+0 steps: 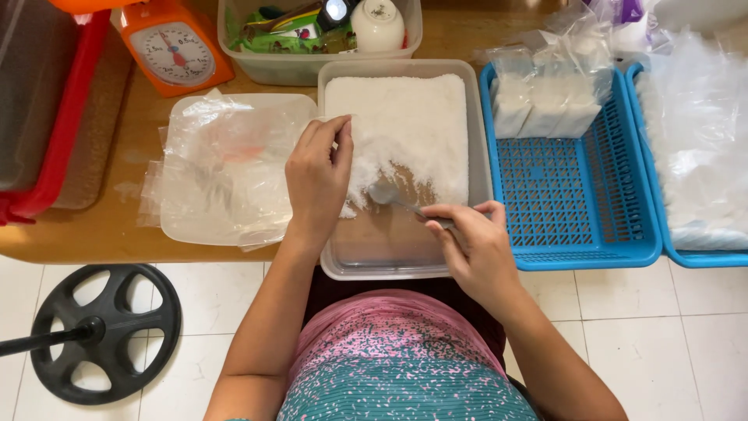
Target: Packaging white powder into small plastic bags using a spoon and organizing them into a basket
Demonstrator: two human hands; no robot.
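A clear rectangular tub (483,132) sits on the wooden table in front of me, more than half filled with white grainy powder (405,117). My right hand (477,249) grips the handle of a metal spoon (387,193), whose bowl lies at the near edge of the powder. Over the tub's left side, my left hand (318,181) pinches a small clear plastic bag, its fingertips close to the powder.
A clear lid piled with empty plastic bags (226,168) lies to the left. An orange dial scale (173,53) stands behind it. A blue basket (573,195) on the right holds filled white bags (541,105). A black fan base (105,331) rests on the tiled floor.
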